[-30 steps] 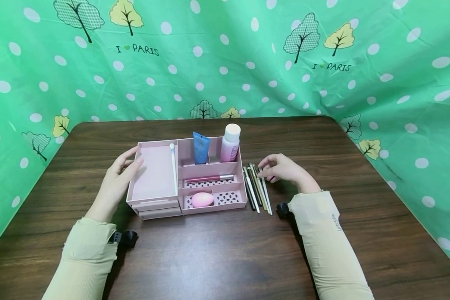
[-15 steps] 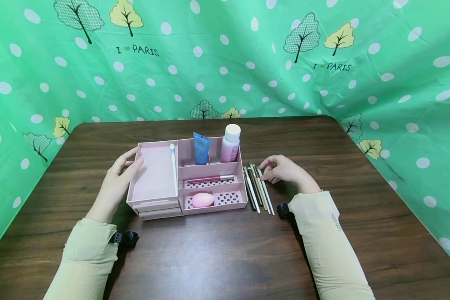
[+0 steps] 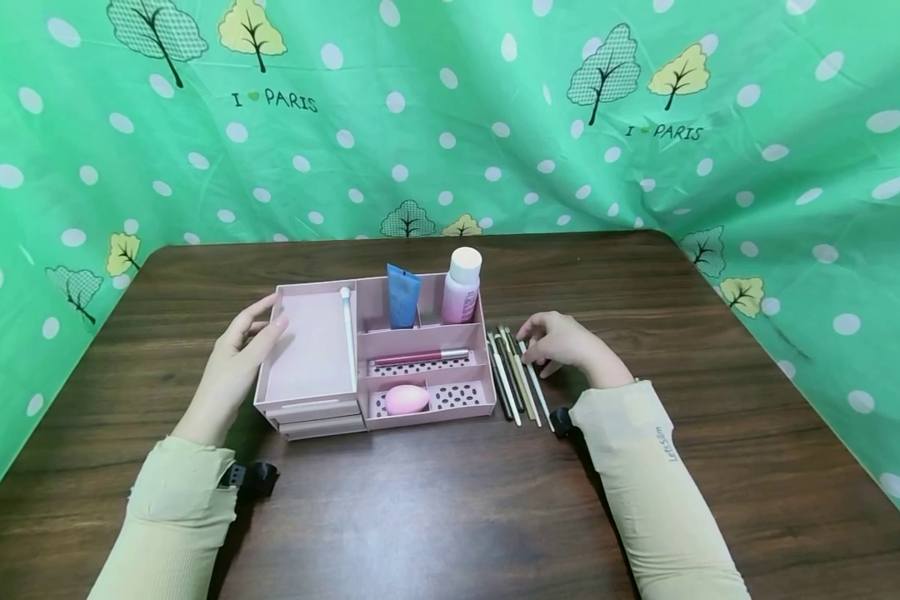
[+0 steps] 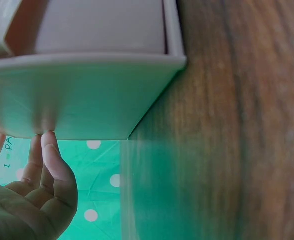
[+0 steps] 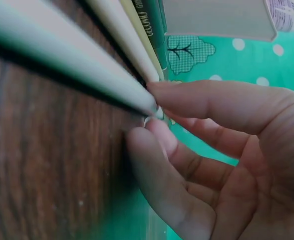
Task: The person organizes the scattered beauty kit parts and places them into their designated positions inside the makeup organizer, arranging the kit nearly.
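A pink makeup organizer [image 3: 311,333] stands in the middle of the table, with my left hand [image 3: 236,358] at its left side. The left thumb lies over the rim, and the fingertips touch the far edge of the side wall [image 4: 77,100] in the left wrist view. To the right of the organizer, several slim pencils and sticks [image 3: 512,375] lie side by side. My right hand [image 3: 562,343] pinches the far end of the outermost one, a slim white pencil-like stick [image 5: 87,65], between thumb and fingers. Its near end [image 3: 546,408] angles away from the row.
The organizer holds a white brush [image 3: 348,333], a blue tube [image 3: 402,297], a pink bottle with white cap [image 3: 461,287], a dark red lip gloss tube [image 3: 416,358] and a pink makeup sponge [image 3: 407,399]. A green dotted curtain [image 3: 450,125] hangs behind the table.
The near end of the white stick has swung slightly right, apart from the others, with my right hand shifting a little. My left hand and the organizer look unchanged.
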`<state>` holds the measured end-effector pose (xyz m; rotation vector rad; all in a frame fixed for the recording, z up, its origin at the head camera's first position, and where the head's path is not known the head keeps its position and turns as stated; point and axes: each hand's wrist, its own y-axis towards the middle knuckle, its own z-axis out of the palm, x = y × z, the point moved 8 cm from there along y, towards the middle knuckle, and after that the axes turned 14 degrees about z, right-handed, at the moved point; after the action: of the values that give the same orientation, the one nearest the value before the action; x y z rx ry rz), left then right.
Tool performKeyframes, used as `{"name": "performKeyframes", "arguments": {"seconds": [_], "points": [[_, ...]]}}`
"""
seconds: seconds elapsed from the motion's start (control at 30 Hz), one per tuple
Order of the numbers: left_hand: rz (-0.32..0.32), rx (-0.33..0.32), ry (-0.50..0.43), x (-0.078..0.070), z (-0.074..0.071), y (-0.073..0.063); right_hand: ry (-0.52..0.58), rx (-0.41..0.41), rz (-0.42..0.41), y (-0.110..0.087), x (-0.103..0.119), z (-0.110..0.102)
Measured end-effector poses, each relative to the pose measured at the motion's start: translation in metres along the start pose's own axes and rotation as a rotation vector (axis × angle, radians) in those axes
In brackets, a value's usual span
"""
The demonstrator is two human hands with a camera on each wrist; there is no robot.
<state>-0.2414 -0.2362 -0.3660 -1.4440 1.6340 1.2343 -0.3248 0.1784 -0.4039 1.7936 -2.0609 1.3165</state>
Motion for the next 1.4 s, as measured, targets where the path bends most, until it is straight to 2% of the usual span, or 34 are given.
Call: {"name": "performKeyframes", "arguments": {"seconds": [0.2,0.43,0.57,0.83,1.0,1.13,1.4], "points": [[0.009,0.002,-0.002,-0.001,0.000,0.000,-0.035,-0.011,0.045,-0.002,0.000,0.002],[0.015,0.003,0.003,-0.001,0.000,0.000,-0.036,-0.022,0.044,-0.003,-0.001,0.001],[0.027,0.000,0.004,-0.002,0.000,0.000,-0.065,-0.058,0.055,-0.003,-0.001,0.000],[0.012,0.003,-0.004,-0.001,0.000,-0.001,-0.193,-0.163,0.098,-0.008,0.003,0.000],[0.018,0.002,-0.002,-0.001,0.000,-0.001,-0.212,-0.202,0.105,-0.011,0.003,-0.001],[0.015,0.002,-0.006,0.000,0.001,-0.001,-0.182,-0.184,0.105,-0.008,0.001,-0.002],[0.022,-0.006,-0.011,-0.002,0.000,-0.001,-0.018,-0.143,0.089,-0.005,-0.001,-0.009]]}}
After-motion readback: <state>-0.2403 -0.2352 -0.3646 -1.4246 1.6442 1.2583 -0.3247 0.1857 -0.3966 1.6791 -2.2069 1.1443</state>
